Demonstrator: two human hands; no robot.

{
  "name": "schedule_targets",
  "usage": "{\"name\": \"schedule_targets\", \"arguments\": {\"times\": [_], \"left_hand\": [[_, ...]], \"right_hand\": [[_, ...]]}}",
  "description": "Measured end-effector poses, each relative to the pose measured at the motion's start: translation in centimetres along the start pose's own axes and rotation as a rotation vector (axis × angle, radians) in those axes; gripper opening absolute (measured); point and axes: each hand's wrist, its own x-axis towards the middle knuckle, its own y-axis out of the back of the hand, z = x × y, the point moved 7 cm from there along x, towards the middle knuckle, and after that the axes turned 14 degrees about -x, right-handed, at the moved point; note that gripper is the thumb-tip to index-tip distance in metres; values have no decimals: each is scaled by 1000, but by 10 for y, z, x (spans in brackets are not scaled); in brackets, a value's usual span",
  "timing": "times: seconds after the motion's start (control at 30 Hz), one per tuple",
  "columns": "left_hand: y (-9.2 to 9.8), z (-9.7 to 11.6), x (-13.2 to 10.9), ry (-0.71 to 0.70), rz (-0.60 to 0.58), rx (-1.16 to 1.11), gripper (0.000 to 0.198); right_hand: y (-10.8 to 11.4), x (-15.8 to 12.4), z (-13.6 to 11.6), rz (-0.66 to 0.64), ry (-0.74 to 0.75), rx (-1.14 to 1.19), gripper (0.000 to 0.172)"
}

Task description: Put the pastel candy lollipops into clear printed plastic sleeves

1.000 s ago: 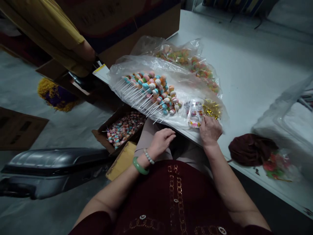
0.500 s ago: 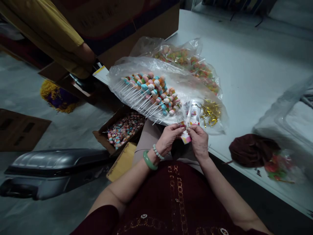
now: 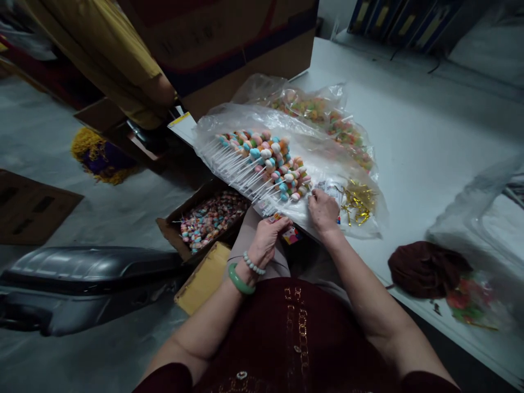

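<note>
My left hand, with a bead bracelet and a green bangle at its wrist, pinches a small clear printed bag; its colourful printed end shows beneath the fingers. To the right, my right hand has its fingers curled together over the plastic sheet. Whatever is between those fingertips is hidden. Close to them lies a pile of pastel candy skewers on white sticks. More printed bags lie just behind my right hand, with gold twist ties beside them.
Clear bags of green and orange candy lie behind the skewers on the white table. Below left stand a carton of candy pieces and a grey suitcase. A person's sleeve is by the large carton. Dark cloth lies right.
My hands have moved apart. The left has drawn left with the printed bag, while the right has gone forward to the edge of the skewer pile. The view has shifted slightly.
</note>
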Motion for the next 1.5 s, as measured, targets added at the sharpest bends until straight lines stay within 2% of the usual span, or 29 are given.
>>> {"name": "schedule_targets", "arguments": {"times": [0.1,0.23,0.43,0.53,0.63,0.9,1.03,1.1,1.2,1.27,1.37,1.5], "left_hand": [[3,11,2,-72,-8,-31,22],[-1,33,2,-194,-86,-21,16],[-35,61,3,-327,-243,-74,20],[-51,57,7,-300,-306,-64,18],[-56,43,9,-247,-338,97,23],[-37,32,11,-298,-336,532,14],[-35,34,10,-369,-359,703,12],[-37,30,7,-345,-404,740,10],[-33,22,4,-169,-405,595,9],[-23,25,4,-73,-305,379,18],[-8,36,3,-16,-173,101,27],[-2,35,0,55,-173,-35,19]], "right_hand": [[2,0,2,25,-38,54,30],[15,-20,12,102,-4,171,25],[29,-74,28,131,171,402,21],[29,-100,30,114,257,421,20],[24,-115,29,77,297,391,21],[2,-114,27,-39,279,293,23],[-13,-113,22,-154,266,315,20],[-19,-114,19,-223,256,373,20],[-21,-115,18,-289,214,493,23],[-19,-114,22,-303,152,626,22],[-18,-114,33,-324,-1,906,17],[-16,-115,32,-375,-176,1293,13]]}}
